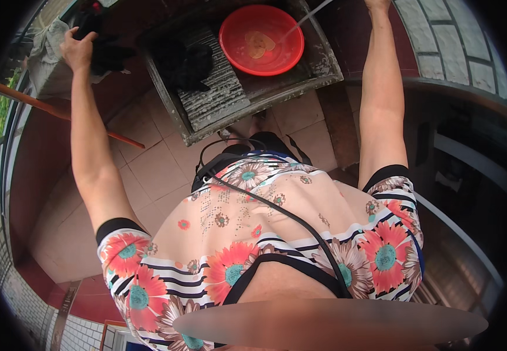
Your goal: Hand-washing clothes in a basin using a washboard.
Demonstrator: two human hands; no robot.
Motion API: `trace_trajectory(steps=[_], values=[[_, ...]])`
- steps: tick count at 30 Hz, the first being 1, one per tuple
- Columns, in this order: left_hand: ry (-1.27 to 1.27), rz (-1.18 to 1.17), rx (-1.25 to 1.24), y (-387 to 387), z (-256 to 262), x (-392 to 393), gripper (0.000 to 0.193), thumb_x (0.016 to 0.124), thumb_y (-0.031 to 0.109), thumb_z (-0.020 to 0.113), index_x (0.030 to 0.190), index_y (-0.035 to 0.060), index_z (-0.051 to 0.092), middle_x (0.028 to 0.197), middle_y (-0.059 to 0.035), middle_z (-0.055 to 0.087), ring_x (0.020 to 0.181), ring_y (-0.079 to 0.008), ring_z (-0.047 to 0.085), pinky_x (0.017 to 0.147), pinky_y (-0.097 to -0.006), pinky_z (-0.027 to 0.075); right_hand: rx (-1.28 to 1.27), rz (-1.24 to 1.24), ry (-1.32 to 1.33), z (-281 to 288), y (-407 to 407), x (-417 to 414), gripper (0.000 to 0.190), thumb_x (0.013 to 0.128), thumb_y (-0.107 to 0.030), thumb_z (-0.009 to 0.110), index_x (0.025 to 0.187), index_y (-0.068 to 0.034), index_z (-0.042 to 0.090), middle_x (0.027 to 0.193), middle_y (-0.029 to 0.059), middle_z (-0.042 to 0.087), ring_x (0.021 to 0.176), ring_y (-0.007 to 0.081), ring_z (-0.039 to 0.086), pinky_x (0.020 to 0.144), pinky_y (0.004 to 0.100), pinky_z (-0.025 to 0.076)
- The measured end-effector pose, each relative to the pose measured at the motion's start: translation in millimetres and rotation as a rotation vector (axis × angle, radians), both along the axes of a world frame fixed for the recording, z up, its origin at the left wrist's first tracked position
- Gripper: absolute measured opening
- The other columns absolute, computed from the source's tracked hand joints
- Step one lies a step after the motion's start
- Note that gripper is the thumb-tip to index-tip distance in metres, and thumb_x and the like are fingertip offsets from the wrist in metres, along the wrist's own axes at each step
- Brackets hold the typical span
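My left hand (78, 48) grips a dark, black cloth item (108, 55) at the upper left, beside a pale cloth. At the top edge, my right hand (377, 5) is cut off by the frame, so what its fingers do is hidden. Between my arms a red plastic basin (262, 66) stands in a stone sink; a thin stream of water (308, 17) runs into it from the upper right. Black wet-looking cloth (183, 66) lies on the ribbed washboard surface (222, 103) left of the basin.
The sink's worn stone rim (262, 107) faces me. A grey-white cloth (49, 57) hangs over a ledge at the left, above an orange-brown pole (38, 103) that slants down. A white brick wall (446, 44) rises at the right. Pink floor tiles (157, 162) show below the sink.
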State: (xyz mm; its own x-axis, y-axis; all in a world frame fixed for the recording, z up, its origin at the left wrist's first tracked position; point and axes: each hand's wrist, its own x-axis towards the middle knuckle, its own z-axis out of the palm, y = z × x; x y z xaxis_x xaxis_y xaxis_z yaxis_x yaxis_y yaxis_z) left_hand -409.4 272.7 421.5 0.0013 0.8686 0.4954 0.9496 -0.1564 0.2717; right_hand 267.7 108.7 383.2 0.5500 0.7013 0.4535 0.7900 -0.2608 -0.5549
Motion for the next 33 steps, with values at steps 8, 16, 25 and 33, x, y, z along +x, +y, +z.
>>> trace_trajectory(steps=[8, 16, 25, 33], values=[[-0.534, -0.542, -0.243, -105, -39, 146, 0.023, 0.072, 0.014, 0.072, 0.092, 0.0052, 0.065, 0.09, -0.006, 0.064, 0.083, -0.0152, 0.06, 0.076, -0.0294, 0.048, 0.248, 0.04, 0.333, -42, -25, -77, 0.077, 0.076, -0.001, 0.065, 0.144, -0.002, 0.028, 0.137, 0.022, 0.036, 0.108, 0.0334, 0.058, 0.09, 0.0393, 0.05], [-0.302, -0.8, -0.326, -135, 0, 276, 0.025, 0.066, 0.003, 0.069, 0.082, 0.0044, 0.05, 0.072, -0.0161, 0.053, 0.068, -0.0319, 0.054, 0.062, -0.0399, 0.043, 0.374, -0.199, 0.314, -95, -42, -19, 0.072, 0.068, 0.002, 0.072, 0.131, 0.001, 0.037, 0.124, 0.0203, 0.044, 0.084, 0.0252, 0.061, 0.059, 0.0314, 0.056], [-0.57, -0.668, -0.308, -115, 3, 320, 0.027, 0.064, 0.002, 0.067, 0.085, 0.002, 0.05, 0.067, -0.0146, 0.047, 0.062, -0.0225, 0.05, 0.06, -0.035, 0.043, 0.004, 0.202, 0.038, 8, 10, -44, 0.028, 0.082, -0.011, 0.051, 0.107, -0.006, 0.061, 0.093, 0.0253, 0.065, 0.092, 0.0434, 0.061, 0.081, 0.048, 0.05], [-0.552, -0.595, -0.437, -92, -37, 305, 0.025, 0.07, 0.016, 0.075, 0.089, 0.0054, 0.062, 0.078, -0.0146, 0.067, 0.076, -0.0294, 0.067, 0.068, -0.0386, 0.05, 0.239, 0.271, 0.245, -6, 5, -97, 0.059, 0.078, -0.003, 0.065, 0.131, 0.001, 0.039, 0.1, 0.0146, 0.062, 0.063, 0.0213, 0.063, 0.064, 0.0315, 0.054]])
